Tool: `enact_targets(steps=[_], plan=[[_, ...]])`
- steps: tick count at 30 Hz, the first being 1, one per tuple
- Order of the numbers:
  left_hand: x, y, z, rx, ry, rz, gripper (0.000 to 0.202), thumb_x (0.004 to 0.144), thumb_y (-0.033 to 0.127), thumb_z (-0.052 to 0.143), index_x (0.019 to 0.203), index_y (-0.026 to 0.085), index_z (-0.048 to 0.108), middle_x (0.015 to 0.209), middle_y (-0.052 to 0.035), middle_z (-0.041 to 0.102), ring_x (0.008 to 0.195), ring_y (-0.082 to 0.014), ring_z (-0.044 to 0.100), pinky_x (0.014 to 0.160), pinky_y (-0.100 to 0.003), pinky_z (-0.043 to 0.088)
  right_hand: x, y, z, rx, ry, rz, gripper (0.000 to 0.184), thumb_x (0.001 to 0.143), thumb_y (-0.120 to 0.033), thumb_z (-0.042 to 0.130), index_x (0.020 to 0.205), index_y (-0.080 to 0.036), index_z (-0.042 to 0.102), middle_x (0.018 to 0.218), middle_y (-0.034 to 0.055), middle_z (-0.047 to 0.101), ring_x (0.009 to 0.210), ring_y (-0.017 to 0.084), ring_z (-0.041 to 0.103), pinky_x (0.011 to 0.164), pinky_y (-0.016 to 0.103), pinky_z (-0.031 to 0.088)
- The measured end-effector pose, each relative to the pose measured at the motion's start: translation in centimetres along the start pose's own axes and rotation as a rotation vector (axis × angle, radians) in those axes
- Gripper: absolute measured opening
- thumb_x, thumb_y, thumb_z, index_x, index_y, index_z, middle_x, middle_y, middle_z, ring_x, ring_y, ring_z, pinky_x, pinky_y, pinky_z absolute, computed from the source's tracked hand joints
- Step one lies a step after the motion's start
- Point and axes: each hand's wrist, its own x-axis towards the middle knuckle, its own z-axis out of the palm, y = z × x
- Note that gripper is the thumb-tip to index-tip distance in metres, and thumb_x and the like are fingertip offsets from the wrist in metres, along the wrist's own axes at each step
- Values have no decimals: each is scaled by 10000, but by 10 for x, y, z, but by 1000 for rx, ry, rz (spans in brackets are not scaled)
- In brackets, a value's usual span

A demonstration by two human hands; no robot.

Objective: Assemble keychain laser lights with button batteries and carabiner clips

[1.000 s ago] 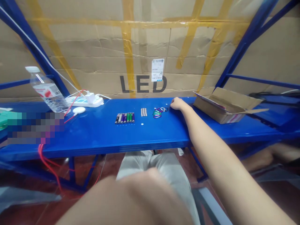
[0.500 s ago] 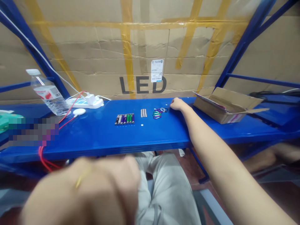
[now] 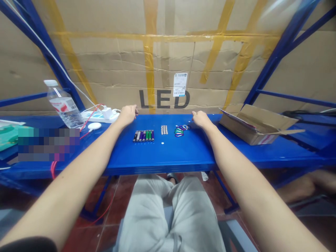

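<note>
My left hand [image 3: 128, 116] rests at the back of the blue table, its fingers curled and nothing visible in them. It lies behind a row of small metallic cylinders [image 3: 143, 136], like mini flashlights, in black, silver, purple and green. My right hand [image 3: 201, 119] is also closed and resting on the table, near a cluster of coloured carabiners [image 3: 179, 131]; no object shows in its fingers. Between the cylinders and the carabiners, small round silver pieces like button cells [image 3: 164, 130] sit in a tight grid. A small white disc [image 3: 162, 143] lies in front of them.
An open cardboard box [image 3: 252, 127] stands on the right of the table [image 3: 157, 159]. On the left are a water bottle [image 3: 64, 106], a power strip [image 3: 115, 115], a white round charger [image 3: 95, 126] and red cables. A large taped carton [image 3: 118, 70] stands behind.
My left hand has moved from the blurred foreground, low on the left, up and forward onto the back of the table. My right hand stays in place; the view has shifted slightly.
</note>
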Motion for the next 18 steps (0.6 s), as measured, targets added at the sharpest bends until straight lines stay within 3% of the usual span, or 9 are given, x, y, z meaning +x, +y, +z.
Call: enact_targets(steps=[5,10,13,18], plan=[[-18,2,-6,173,-97,167,351,916,328,442,717,168,682,737,-79,718,764,-208,647,860,-324,481,-11,-29,-2,61,81,-141,458,1014,-309,317,937,-117,726,1041,177,739,1022,252,658,895,288,449],[-30,20,2,49,-245,270,220,806,297,593,904,183,754,993,-72,762,947,-221,668,910,-331,486,-23,-48,2,66,76,-318,287,933,-247,474,857,-134,726,915,120,744,868,217,639,785,278,438],[-33,30,9,21,-341,305,219,786,282,608,907,192,767,984,-61,766,956,-218,672,894,-337,502,-30,-55,3,128,64,-421,241,898,-249,524,853,-134,731,819,80,723,760,187,612,715,274,427],[-37,40,14,29,-442,335,210,759,253,618,881,187,776,939,-54,768,900,-210,678,837,-321,520,-56,-86,7,313,-92,-793,206,875,-184,569,933,-154,764,916,49,732,830,158,639,777,260,454]])
